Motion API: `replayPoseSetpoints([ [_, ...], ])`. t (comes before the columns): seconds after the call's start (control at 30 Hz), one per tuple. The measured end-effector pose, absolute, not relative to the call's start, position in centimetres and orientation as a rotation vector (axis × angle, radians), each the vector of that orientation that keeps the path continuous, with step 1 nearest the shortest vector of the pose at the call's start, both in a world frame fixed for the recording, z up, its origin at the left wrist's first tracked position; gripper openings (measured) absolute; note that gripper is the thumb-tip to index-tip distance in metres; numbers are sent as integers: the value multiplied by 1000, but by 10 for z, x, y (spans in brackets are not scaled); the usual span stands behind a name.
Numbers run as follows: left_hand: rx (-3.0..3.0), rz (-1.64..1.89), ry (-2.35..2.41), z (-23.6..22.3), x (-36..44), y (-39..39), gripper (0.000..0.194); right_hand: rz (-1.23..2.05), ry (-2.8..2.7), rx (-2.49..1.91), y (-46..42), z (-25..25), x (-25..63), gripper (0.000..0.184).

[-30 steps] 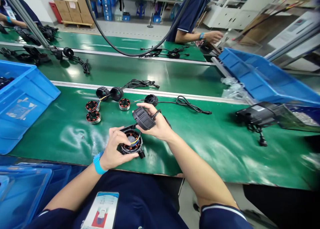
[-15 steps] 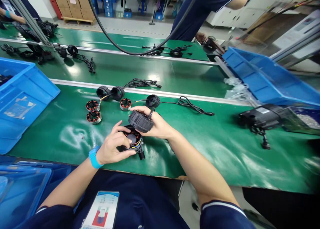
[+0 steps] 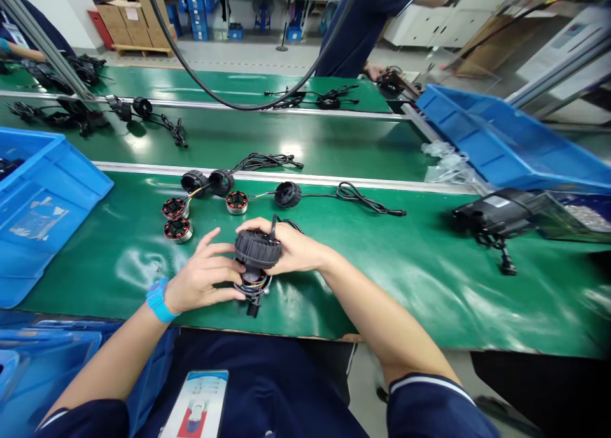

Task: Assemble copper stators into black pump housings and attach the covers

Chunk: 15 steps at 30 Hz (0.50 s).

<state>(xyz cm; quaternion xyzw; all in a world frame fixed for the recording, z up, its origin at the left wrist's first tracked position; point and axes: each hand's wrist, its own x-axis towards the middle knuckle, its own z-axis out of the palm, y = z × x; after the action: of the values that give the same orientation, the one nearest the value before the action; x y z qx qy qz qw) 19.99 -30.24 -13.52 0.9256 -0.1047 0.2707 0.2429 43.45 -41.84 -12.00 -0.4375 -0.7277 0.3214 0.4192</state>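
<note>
My right hand grips a round black ribbed cap and holds it just above a black motor housing with coloured wires showing at its rim. My left hand steadies that housing from the left, thumb and fingers curled round it, with a blue wristband on the wrist. Both rest on the green mat near its front edge. A thin black cable loops up between my right fingers.
Behind my hands lie three copper-wound stators, black caps and cables. A blue bin stands at the left, another blue bin at the right beside a black power unit. A co-worker in dark blue stands beyond the conveyor.
My right hand has lowered the black cap from tilted above the housing down onto it. The left hand shifted slightly left on the housing. The co-worker behind has moved.
</note>
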Motion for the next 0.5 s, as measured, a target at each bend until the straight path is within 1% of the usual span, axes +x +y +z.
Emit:
replayPoseSetpoints([
  [0.13,2891,759,-336,-126,188,-305,16,561,-1839,-1347,-439,-121,427,79],
  [0.23,2921,731,-392,-124,186,-308,18,512,-1838,-1441,-449,-119,425,82],
  [0.3,2875,705,-419,-124,188,-306,19,593,-1837,-1411,-449,-120,426,87],
  [0.37,2831,652,-440,-124,189,-300,20,742,-1822,-1295,-446,-121,429,87],
  [0.47,2784,558,-472,-125,188,-290,23,889,-1791,-1137,-439,-123,433,72],
  [0.5,2766,560,-482,-125,187,-287,23,890,-1808,-1137,-438,-123,434,72],
])
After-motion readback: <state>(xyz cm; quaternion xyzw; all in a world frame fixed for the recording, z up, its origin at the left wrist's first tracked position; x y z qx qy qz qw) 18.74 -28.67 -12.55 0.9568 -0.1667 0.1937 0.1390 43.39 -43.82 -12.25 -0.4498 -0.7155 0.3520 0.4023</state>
